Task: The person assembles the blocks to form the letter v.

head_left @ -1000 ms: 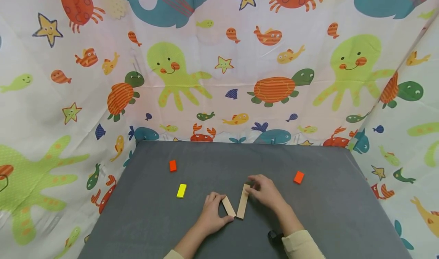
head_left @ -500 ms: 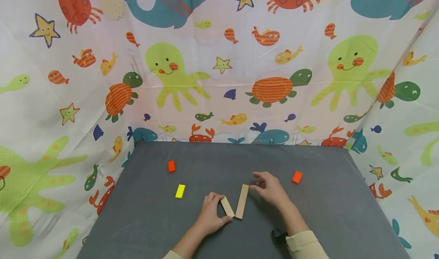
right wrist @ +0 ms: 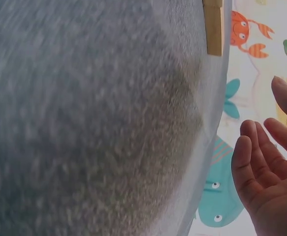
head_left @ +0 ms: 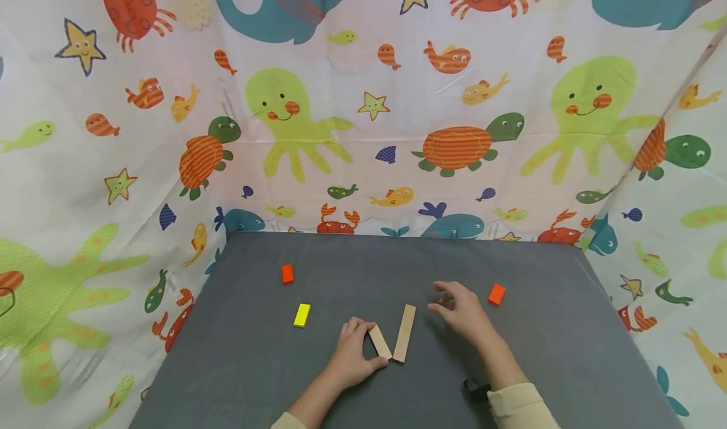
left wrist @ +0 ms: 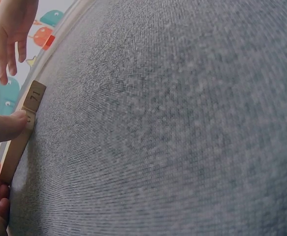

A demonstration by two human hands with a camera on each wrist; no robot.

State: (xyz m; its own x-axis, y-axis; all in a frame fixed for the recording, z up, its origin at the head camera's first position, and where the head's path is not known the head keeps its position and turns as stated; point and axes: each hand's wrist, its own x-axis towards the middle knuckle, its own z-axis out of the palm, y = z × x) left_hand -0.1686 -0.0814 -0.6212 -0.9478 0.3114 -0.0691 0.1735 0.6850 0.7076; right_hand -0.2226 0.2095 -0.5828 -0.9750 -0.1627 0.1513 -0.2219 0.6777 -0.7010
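Observation:
Two plain wooden blocks stand in a V shape on the grey cloth, their near ends close together. My left hand (head_left: 348, 356) holds the left wooden block (head_left: 380, 342) lengthwise, thumb at its near end and fingertips at its far end. In the left wrist view that thumb (left wrist: 5, 127) covers part of a mark on the block's end. The right wooden block (head_left: 404, 334) stands untouched; its end (left wrist: 34, 96) bears a printed number. Off to its right my right hand (head_left: 464, 312) is raised with loosely bent fingers, holding nothing.
An orange-red block (head_left: 288, 274) and a yellow block (head_left: 302, 315) lie on the left of the grey cloth (head_left: 238, 378). Another orange-red block (head_left: 496, 294) lies beyond the right hand. A curtain (head_left: 341, 158) printed with sea animals hangs behind and beside the table.
My right hand has let go of the right wooden block and moved away to the right. My left hand keeps its hold on the left block.

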